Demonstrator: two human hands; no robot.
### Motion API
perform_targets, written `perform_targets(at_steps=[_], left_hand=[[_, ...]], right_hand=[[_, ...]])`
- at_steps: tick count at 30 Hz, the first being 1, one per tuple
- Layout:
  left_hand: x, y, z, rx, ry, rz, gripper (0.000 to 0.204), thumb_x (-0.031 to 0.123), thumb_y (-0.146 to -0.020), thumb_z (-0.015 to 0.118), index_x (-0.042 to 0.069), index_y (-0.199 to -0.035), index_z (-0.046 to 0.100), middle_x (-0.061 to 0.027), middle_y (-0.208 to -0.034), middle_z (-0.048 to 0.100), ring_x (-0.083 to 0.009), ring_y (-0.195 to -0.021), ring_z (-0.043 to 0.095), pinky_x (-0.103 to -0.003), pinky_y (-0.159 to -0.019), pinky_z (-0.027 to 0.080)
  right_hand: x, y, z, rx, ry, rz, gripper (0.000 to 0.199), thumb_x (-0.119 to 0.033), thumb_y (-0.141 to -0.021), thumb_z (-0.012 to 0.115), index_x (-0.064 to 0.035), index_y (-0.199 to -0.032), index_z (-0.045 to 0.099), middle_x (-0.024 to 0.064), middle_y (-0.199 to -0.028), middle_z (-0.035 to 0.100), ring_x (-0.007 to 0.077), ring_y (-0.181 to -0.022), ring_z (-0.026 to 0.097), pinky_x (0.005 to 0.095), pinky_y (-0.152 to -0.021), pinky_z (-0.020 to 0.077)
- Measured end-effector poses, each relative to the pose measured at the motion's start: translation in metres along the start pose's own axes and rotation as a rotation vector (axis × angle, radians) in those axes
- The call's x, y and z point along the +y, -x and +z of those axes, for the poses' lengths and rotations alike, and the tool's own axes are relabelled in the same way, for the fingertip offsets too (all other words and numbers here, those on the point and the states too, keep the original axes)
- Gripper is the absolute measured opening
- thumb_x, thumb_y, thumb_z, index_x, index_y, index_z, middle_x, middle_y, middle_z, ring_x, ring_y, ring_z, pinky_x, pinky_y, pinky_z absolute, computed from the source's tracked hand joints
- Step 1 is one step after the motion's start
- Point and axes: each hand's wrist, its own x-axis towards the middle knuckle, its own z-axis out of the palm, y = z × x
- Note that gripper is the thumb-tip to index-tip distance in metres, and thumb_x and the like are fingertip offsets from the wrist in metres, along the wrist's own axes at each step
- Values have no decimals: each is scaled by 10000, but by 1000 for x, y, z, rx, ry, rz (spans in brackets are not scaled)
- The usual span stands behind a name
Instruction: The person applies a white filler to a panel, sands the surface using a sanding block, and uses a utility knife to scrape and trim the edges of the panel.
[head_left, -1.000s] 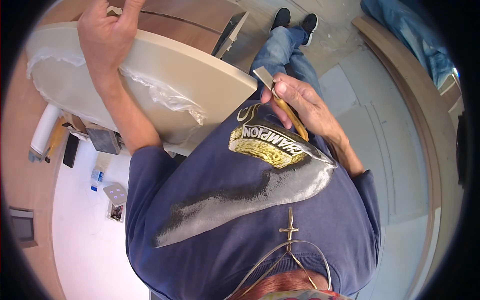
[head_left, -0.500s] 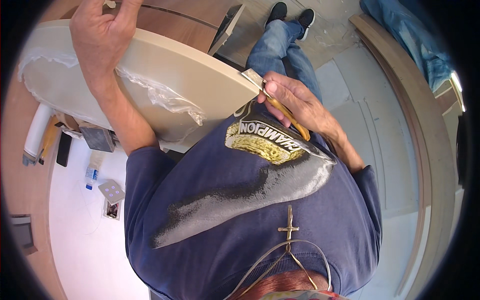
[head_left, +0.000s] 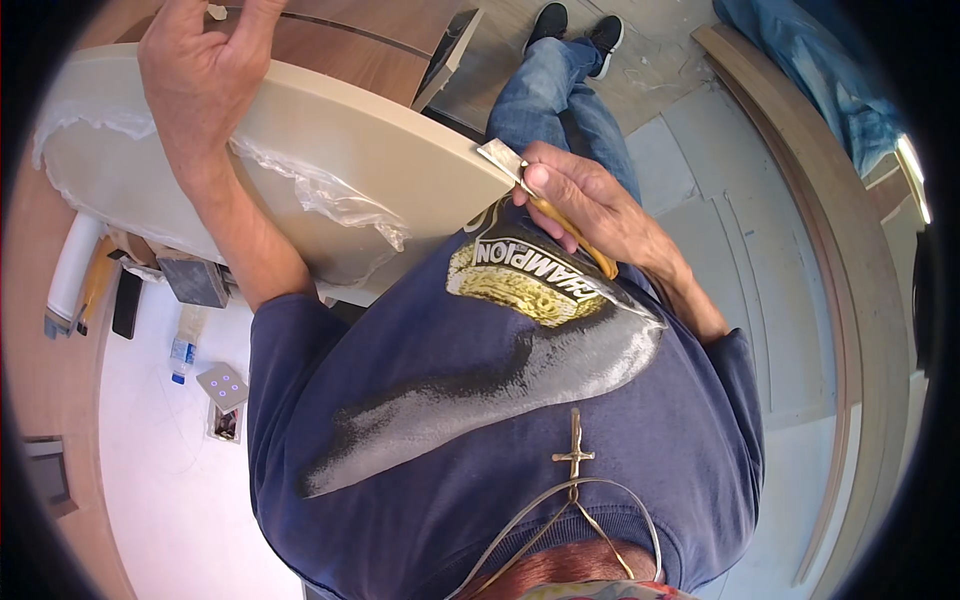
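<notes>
My right hand is closed round the yellow handle of a putty knife. Its flat metal blade lies at the near right end of a long beige panel, against the edge. Torn clear plastic film clings to the panel's face. Over the panel's far left part, my left hand is raised, with its fingers running out at the top of the picture. A small pale thing shows between those fingers, too cut off to name.
Brown wooden boards stand beyond the panel. On the left are a white roll, a dark phone, a small bottle and a grey switch plate. A long wooden trim and blue sheeting lie right.
The putty knife and my right hand have shifted very slightly left along with the whole view. The left hand stays almost where it was.
</notes>
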Motion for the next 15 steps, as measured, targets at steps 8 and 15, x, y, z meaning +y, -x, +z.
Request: perform_targets(at_steps=[8, 15], left_hand=[[-3, -1, 1, 9, -8, 26, 107, 6, -936, 683, 16, -1033, 727, -55, -939, 718, -126, -837, 621, -266, -772, 487], [-3, -1, 2, 20, 36, 21, 109, -6, -934, 673, 13, -1029, 724, -58, -937, 714, -129, -838, 620, -266, -772, 485]], right_hand=[[3, -2, -1, -5, 14, -12, 521, -574, -1092, 405, -92, -1016, 589, -30, -682, 449, 65, -596, 458, 235, -529, 418], [5, 0, 0, -36, -34, 33, 530, -573, -1096, 388, -88, -1035, 593, -31, -696, 453, 63, -609, 459, 232, -533, 421]])
